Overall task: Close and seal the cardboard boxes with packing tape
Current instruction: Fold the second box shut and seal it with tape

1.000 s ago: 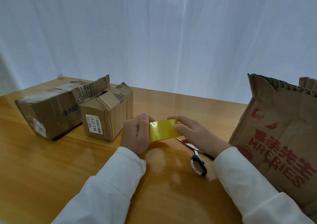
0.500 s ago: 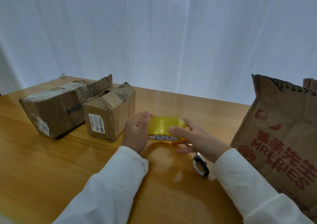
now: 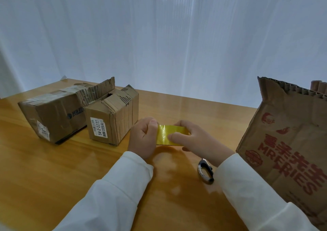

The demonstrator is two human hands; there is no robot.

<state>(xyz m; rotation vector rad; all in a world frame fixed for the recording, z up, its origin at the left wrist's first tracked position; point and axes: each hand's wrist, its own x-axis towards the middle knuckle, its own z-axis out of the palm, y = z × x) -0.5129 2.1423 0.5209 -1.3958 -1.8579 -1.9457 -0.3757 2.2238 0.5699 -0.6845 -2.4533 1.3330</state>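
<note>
Sideways, tape roll on edge between left hand and right hand

Tape roll: ends covered by both hands, core unseen. Scissors: blades hidden under right wrist, only handle shows. Big box cut off at right and bottom edges. Small box: label's fine print too small to read. Far box: logo blurred.

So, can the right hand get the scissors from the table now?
Probably not yet: the right hand holds the yellow tape roll together with the left hand. The scissors lie unobstructed just below its wrist, once it lets go.
</note>
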